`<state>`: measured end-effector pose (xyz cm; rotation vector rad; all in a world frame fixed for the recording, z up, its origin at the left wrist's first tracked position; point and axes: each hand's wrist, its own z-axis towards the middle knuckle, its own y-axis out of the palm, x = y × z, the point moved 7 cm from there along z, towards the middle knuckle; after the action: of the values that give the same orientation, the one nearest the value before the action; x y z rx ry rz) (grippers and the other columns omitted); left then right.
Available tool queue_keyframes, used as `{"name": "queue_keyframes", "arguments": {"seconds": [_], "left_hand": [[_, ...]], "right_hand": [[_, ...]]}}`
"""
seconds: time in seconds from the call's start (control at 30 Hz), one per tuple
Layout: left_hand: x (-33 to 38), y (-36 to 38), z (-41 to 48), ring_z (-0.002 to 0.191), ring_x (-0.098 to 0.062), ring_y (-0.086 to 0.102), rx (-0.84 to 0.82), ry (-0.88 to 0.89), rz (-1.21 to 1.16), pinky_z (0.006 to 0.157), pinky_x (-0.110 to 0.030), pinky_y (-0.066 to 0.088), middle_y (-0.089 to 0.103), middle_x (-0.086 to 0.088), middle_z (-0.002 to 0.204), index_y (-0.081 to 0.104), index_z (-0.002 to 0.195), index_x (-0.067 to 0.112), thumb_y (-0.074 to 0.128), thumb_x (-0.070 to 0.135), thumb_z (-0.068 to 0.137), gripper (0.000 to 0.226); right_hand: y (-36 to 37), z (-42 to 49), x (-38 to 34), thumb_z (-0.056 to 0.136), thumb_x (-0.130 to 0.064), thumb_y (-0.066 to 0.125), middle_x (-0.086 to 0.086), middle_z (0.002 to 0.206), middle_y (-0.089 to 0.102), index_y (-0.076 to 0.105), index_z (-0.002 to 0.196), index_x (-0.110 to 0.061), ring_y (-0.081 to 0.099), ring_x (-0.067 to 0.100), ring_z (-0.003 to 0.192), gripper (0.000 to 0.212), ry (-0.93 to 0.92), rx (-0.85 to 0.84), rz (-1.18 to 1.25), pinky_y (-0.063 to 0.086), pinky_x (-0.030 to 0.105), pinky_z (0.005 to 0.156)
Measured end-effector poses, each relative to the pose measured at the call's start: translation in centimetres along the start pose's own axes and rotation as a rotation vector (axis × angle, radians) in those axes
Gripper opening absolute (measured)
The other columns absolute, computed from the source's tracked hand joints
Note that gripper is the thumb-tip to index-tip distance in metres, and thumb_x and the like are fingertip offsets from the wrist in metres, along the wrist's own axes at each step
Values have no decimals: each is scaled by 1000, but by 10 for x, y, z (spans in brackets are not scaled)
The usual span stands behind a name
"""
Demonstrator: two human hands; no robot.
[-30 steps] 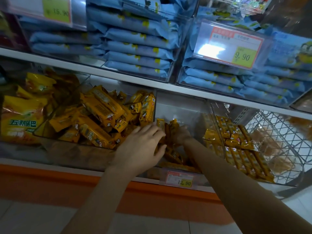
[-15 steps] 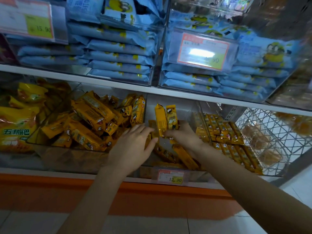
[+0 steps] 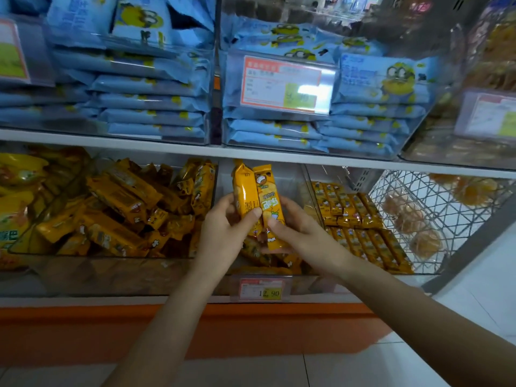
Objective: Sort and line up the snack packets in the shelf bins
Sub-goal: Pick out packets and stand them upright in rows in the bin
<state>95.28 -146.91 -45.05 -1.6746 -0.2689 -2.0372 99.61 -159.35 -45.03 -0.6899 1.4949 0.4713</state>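
Your left hand (image 3: 223, 230) grips left packet (image 3: 245, 191), right hand (image 3: 303, 233) grips right packet (image 3: 268, 199) at its 3 o'clock. Both upright, touching, above middle bin (image 3: 296, 180). Labels blurry, likely same product.

Left hand (image 3: 224, 231) beside right hand (image 3: 303, 233), both in pinch grips

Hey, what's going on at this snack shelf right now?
A person holds two yellow packets upright and side by side over the middle bin: the left hand grips one, the right hand the other. The bin to the left holds a jumbled heap of yellow packets; the one to the right has neat rows.
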Motion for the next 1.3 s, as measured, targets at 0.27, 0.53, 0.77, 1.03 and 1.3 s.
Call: {"name": "queue_keyframes", "arguments": {"seconds": [0.27,0.53,0.77,1.03,1.3], "left_hand": [[6,30,-2,81,0,58,-40,-66,-89,76,-23,50,57,16,87,55,89,43,67,21,86,25],[1,62,8,83,-2,56,-67,-137,-79,66,-14,44,53,17,90,58,102,32,67,26,86,19],[-7,80,12,83,1,53,-88,-164,-18,57,-8,42,49,20,92,55,114,30,64,29,88,28],[-15,86,18,82,2,49,-67,-178,16,59,-9,37,47,20,94,54,124,26,63,30,88,37],[-18,99,23,86,2,51,-80,-178,28,58,-7,39,50,17,97,55,129,22,63,31,88,42]], "right_hand": [[-59,-22,5,91,-10,56,6,114,67,49,126,-12,66,16,100,36,-61,243,84,55,23,75],[-167,-33,54,88,-21,65,1,96,64,60,100,-15,60,18,90,14,125,694,16,48,35,83],[-231,-7,81,94,-13,55,2,84,57,53,117,-2,53,10,67,26,201,812,-89,47,23,56],[-258,0,84,79,-13,71,8,92,59,51,113,-5,55,12,69,41,168,875,163,45,21,55],[-280,7,80,93,-25,57,4,80,63,57,118,-5,57,15,60,33,127,922,158,46,21,49]]}}
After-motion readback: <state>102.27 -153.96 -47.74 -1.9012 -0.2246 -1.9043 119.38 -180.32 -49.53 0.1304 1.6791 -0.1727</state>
